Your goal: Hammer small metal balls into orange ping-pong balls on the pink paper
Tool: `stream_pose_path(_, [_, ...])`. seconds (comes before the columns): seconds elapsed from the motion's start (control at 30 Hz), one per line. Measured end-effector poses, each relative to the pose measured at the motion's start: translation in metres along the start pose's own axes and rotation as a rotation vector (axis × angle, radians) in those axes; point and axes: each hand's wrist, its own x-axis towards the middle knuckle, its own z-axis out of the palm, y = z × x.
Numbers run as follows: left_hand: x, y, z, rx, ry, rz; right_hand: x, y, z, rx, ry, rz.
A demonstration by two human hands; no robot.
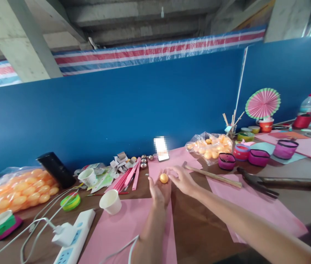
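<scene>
A shiny golden-orange ball (164, 178) rests in my left hand (159, 192), which is turned palm up with its fingers and thumb curled around it. From the right, my right hand (184, 180) reaches in beside the ball. Its fingers are bent and look slightly apart, with the tips close to the ball; whether they touch it I cannot tell. Below both hands lies a pink paper sheet (133, 231), with a white paper cup (110, 202) standing on its far left corner. A phone (161, 148) with a bright screen is propped just beyond my hands.
Left: a bag of orange balls (20, 189), a black cylinder (55, 169), a power strip (75, 234) with cables, and green tape (70, 201). Right: another ball bag (212, 146), a wooden-handled hammer (213, 174), a larger hammer (257, 181), purple containers (258, 157). Behind stands a blue partition (144, 102).
</scene>
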Motion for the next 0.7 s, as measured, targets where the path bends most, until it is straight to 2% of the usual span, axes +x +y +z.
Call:
stream_pose_path(0.23, [-0.002, 0.002, 0.005, 0.076, -0.043, -0.013, 0.000, 0.006, -0.002, -0.045, 0.011, -0.014])
stream_pose_path(0.37, [-0.006, 0.002, 0.009, 0.074, -0.105, -0.025, 0.003, 0.004, -0.007, -0.138, -0.018, -0.028])
stream_pose_path(0.47, [-0.010, 0.002, 0.013, 0.078, -0.169, -0.037, 0.007, -0.002, -0.010, -0.191, -0.063, -0.057])
stream_pose_path(0.6, [-0.016, 0.003, 0.020, 0.126, -0.256, -0.061, 0.011, -0.011, -0.013, -0.178, -0.166, -0.174])
stream_pose_path(0.7, [-0.018, 0.002, 0.022, 0.179, -0.248, -0.061, 0.012, -0.013, -0.016, -0.166, -0.235, -0.201])
